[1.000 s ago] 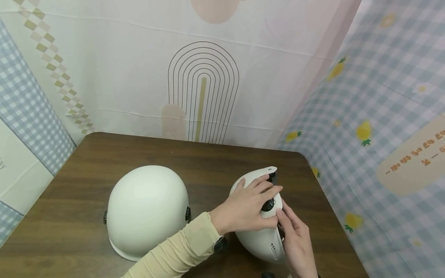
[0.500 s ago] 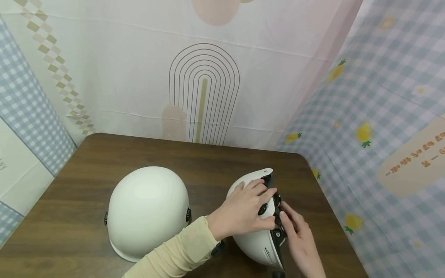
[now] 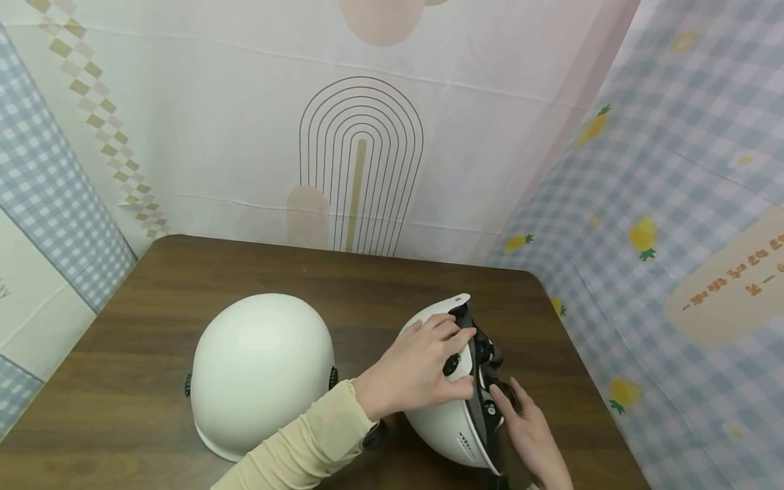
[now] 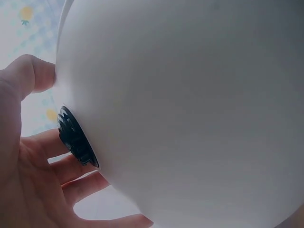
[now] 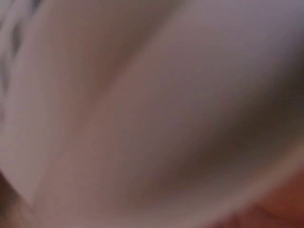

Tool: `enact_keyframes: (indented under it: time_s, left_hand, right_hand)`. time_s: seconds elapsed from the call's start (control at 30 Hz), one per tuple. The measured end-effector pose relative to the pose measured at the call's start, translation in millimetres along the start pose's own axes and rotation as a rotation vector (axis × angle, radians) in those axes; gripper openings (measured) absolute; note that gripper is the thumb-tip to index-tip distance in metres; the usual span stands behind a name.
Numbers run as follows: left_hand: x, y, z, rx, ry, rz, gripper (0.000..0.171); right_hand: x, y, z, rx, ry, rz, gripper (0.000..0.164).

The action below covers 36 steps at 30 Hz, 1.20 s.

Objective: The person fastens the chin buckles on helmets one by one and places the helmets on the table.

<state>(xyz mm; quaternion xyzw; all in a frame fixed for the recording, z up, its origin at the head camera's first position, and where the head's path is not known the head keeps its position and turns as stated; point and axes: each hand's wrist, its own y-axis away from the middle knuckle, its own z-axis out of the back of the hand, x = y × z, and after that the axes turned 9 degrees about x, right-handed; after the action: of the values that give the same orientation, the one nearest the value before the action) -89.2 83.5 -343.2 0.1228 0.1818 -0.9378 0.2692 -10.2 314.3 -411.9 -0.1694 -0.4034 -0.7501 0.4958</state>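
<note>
A white helmet [image 3: 429, 416] lies tilted on its side at the table's right, its opening with black lining facing right. My left hand [image 3: 416, 371] grips its shell, thumb and fingers spread around a black round knob [image 3: 452, 365]. In the left wrist view, fingers of the left hand [image 4: 42, 161] curve against the white shell [image 4: 190, 114] beside the ridged knob [image 4: 76, 137]. At the opening, my right hand [image 3: 531, 429] holds a dark strap [image 3: 507, 390] between thumb and fingers; its exact shape is partly hidden. The right wrist view is too blurred to read.
A second white helmet [image 3: 263, 374] stands dome up on the left of the brown wooden table [image 3: 361, 299]. Patterned cloth [image 3: 245, 122] hangs behind the table, and checked cloth [image 3: 661, 170] hangs along the right side.
The helmet under the left hand has turned a little leftward, showing more of its black lining. My right hand has moved from the rim down and outward to the right, with dark parts now sticking out.
</note>
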Motion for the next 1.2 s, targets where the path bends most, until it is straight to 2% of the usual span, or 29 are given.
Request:
enact_keyframes:
  time_s: [0.2, 0.43, 0.6, 0.83, 1.03, 1.2]
  left_hand:
    - [5.0, 1.1, -0.3, -0.023, 0.034, -0.01, 0.06]
    - [11.3, 6.0, 0.7, -0.054, 0.087, 0.013, 0.056]
    - [14.1, 9.3, 1.0, -0.079, 0.134, 0.042, 0.049]
    - [16.3, 9.4, 0.2, -0.101, 0.1, 0.079, 0.039]
    - [18.3, 11.2, 1.3, -0.066, 0.102, 0.126, 0.049]
    - [18.0, 13.4, 1.9, -0.024, 0.127, 0.158, 0.051]
  right_hand:
    - [-6, -4, -7, 0.044, -0.012, 0.01, 0.095]
    - [-6, -8, -9, 0.051, 0.022, 0.053, 0.09]
    - [-9, -10, -11, 0.061, 0.032, 0.072, 0.079]
    - [-13, -12, -12, 0.037, 0.094, 0.156, 0.063]
    - [-13, -14, -11, 0.021, 0.105, 0.182, 0.063]
    - [-14, -13, -8, 0.007, 0.102, 0.189, 0.063]
